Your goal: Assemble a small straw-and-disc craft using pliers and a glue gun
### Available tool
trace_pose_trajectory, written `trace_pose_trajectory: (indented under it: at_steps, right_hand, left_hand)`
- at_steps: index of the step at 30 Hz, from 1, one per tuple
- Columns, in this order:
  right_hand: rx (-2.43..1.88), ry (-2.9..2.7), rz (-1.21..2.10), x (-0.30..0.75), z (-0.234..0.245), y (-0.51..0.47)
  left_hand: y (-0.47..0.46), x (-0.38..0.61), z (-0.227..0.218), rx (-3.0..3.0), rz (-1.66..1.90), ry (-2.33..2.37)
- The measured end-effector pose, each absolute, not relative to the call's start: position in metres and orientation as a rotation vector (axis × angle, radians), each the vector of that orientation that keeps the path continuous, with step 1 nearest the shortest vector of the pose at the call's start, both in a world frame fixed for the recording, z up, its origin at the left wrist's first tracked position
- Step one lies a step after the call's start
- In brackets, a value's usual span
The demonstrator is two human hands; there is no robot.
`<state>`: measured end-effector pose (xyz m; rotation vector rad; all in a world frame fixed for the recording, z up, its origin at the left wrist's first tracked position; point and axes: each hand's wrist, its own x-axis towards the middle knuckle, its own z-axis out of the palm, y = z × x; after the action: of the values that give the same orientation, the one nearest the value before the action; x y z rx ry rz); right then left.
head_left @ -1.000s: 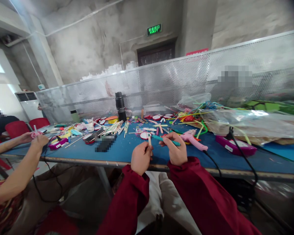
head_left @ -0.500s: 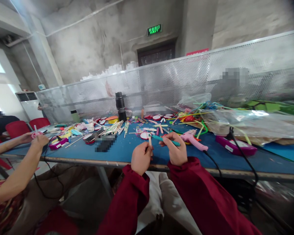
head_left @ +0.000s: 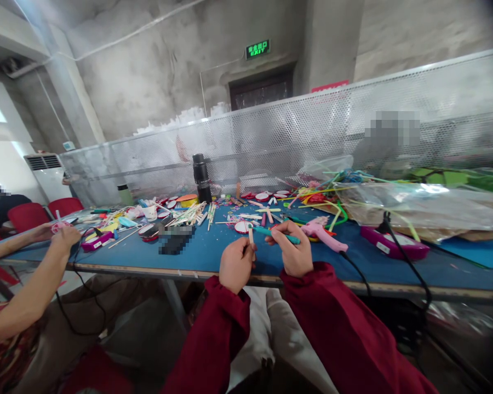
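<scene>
Upright between the fingers of my left hand (head_left: 235,265) is a pale craft stick (head_left: 251,235). My right hand (head_left: 294,250) pinches a teal marker (head_left: 290,238) that points left, its tip at the upper end of the stick; actual contact is too small to make out. A greenish patch shows at that end. Just behind the stick lies a round white piece with a red rim (head_left: 241,227). To the right of my right hand rests a pink glue gun (head_left: 326,239), its black cord running off the table edge.
On the blue table (head_left: 207,257) lie a dark phone-like slab (head_left: 176,239), a pile of craft sticks (head_left: 191,213) and a black bottle (head_left: 202,178). A purple device (head_left: 394,243) and plastic bags (head_left: 427,208) are at right. Another person's hands (head_left: 61,234) work at left.
Both hands keep nearly the same pose; the marker's tip stays at the stick's upper end. The whole view has shifted very slightly.
</scene>
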<state>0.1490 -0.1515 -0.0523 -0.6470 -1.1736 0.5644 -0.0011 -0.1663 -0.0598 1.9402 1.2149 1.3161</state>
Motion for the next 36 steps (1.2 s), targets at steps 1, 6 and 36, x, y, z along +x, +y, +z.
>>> trace_pose_trajectory:
  at_steps: [1, 6, 36]
  right_hand:
    - [-0.651, -1.164, 0.565, 0.1488, -0.0522, -0.1517]
    - [-0.635, -1.156, 0.563, 0.1486, -0.0510, -0.1531]
    - [-0.615, -1.214, 0.568, 0.1496, -0.0526, -0.1510]
  left_hand:
    - [-0.1664, -0.0011, -0.0600, 1.942, 1.318, 1.212]
    - [-0.1665, -0.0015, -0.0615, 1.951, 1.316, 1.225]
    - [-0.1675, 0.0001, -0.0596, 2.004, 1.316, 1.252]
